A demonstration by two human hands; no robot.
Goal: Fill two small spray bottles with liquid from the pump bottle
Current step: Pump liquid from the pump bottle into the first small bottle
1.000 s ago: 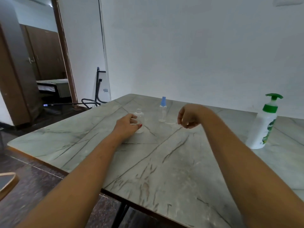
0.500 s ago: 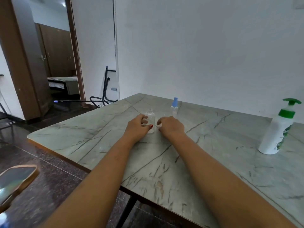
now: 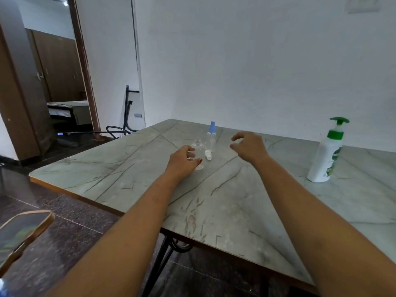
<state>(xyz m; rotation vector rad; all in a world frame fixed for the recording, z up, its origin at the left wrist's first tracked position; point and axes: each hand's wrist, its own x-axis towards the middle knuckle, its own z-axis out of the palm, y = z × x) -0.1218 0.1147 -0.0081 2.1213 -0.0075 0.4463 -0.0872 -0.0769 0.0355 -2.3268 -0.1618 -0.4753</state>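
Observation:
My left hand (image 3: pixel 182 160) grips a clear, uncapped small spray bottle (image 3: pixel 198 146) that stands upright on the marble table (image 3: pixel 214 200). Its white spray head with a thin tube (image 3: pixel 207 154) lies on the table just right of it. A second small clear bottle with a blue cap (image 3: pixel 211 136) stands behind. My right hand (image 3: pixel 249 146) hovers above the table to the right of the bottles, fingers loosely curled and holding nothing. The white pump bottle with a green pump (image 3: pixel 326 153) stands far right, well away from both hands.
A white wall runs close behind the table. At the left a doorway (image 3: pixel 60 82) opens onto another room, with a black metal frame (image 3: pixel 128 112) and cables on the dark floor. A phone-like object (image 3: pixel 19 236) sits at the lower left.
My right hand laid the white spray head on the table beside the open bottle, then lifted and moved right. My left hand kept its grip on the open bottle.

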